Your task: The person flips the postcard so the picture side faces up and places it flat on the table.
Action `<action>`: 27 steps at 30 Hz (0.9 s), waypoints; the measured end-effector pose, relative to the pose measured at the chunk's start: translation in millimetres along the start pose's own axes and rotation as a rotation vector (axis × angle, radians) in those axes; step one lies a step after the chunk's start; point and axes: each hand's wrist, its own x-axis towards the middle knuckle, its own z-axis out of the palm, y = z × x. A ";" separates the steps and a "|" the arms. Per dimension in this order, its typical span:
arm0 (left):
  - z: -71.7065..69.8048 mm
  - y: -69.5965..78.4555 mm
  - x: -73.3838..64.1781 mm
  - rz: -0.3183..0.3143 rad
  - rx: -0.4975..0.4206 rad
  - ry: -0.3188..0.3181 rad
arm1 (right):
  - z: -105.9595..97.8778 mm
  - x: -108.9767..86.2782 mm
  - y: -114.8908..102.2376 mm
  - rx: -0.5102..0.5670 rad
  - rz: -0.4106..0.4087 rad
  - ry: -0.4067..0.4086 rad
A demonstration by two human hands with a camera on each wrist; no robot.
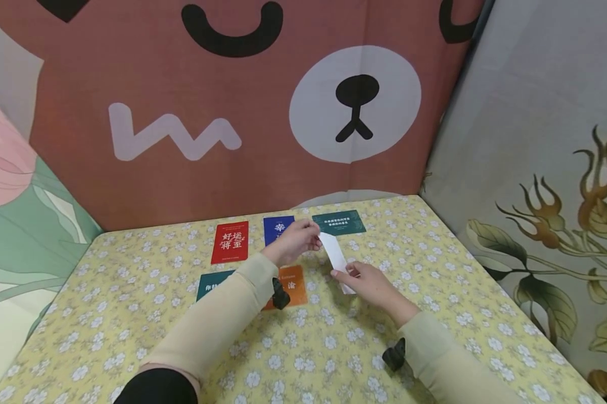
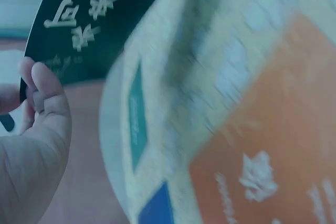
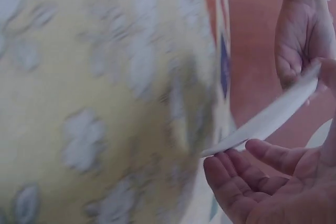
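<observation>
Above the table, both hands hold one card between them. Its white back faces the head camera, while the left wrist view shows a dark green face with pale characters. My left hand pinches the far end at a corner. Nearer to me, my right hand grips the other end between thumb and fingers. Seen from the right wrist, the card is almost edge-on and slightly bowed. Below the left forearm lies an orange card, partly covered by the sleeve.
On the yellow floral tablecloth lie a red card, a blue card partly behind the left hand, a green card at the back, and another green card partly under the left arm. A bear-patterned cloth hangs behind.
</observation>
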 end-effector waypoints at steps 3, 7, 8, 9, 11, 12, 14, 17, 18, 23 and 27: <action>7.1 9.3 -4.5 0.047 -0.007 0.010 | -2.3 -2.2 -5.6 -0.006 -0.044 0.067; 13.4 17.5 -8.0 0.096 -0.021 0.027 | -5.2 -3.1 -9.2 -0.067 -0.136 0.215; 14.1 18.3 -8.1 0.101 -0.029 0.032 | -6.4 -3.1 -9.1 -0.079 -0.149 0.238; 14.7 18.7 -8.2 0.101 -0.033 0.043 | -7.5 -3.5 -8.6 -0.078 -0.156 0.251; 15.3 17.9 -8.4 0.089 -0.015 0.075 | -9.5 -3.6 -6.6 -0.068 -0.156 0.271; 15.3 16.7 -8.5 0.079 0.003 0.092 | -10.6 -3.8 -5.3 -0.057 -0.151 0.277; 14.8 14.2 -9.0 0.056 0.053 0.129 | -12.4 -4.0 -3.2 -0.019 -0.133 0.288; 12.7 9.0 -9.5 0.031 0.117 0.160 | -13.3 -3.9 -0.6 0.026 -0.111 0.300; 12.0 7.7 -9.5 0.030 0.129 0.165 | -13.3 -3.7 0.0 0.042 -0.104 0.299; 9.6 2.6 -8.3 0.048 0.175 0.184 | -10.7 -1.3 4.1 0.151 -0.045 0.278; 8.6 -2.4 -7.4 0.014 0.243 0.188 | -8.8 0.7 8.3 0.269 0.010 0.255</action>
